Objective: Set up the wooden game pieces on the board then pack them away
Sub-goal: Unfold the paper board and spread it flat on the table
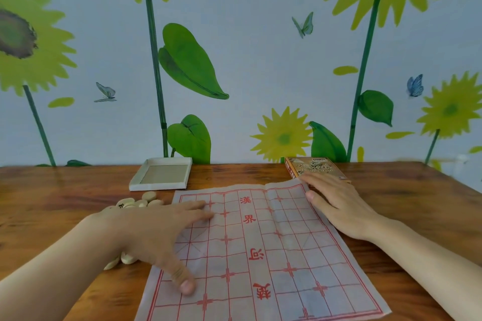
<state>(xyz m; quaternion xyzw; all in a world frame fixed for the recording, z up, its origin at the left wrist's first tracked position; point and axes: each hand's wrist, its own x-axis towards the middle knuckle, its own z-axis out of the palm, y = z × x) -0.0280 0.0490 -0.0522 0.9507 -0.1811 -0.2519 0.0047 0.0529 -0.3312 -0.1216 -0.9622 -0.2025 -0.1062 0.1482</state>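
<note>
Across the wooden tabletop (78, 203) in front of you lies the paper board (260, 250), a thin sheet printed with a red grid and red characters, creased along its folds and not yet lying quite flat. Your two hands are spread on it with fingers straight and holding nothing: your left hand (156, 232) presses the left part of the sheet, thumb down near its near-left corner, and your right hand (336, 206) rests palm-down over its far-right edge. By the look of it, you are at the very start, smoothing the board before any piece goes on; no piece stands on the grid yet. Behind the sheet sits an empty white box tray (161, 174) to the left, and the printed box lid (313, 167) to the right, just beyond your right fingertips. The wooden game pieces (140, 202), pale round discs, lie in a loose heap on the tabletop just left of the board. Your next move likely calls for lifting a hand and picking up discs one by one, reading each face and placing it on a grid crossing without dragging the light paper. Your left forearm covers most of the heap, so the count is unknowable; only a few discs show beyond your hand and at your wrist, and just one dark marking is visible, too blurred to read.
</note>
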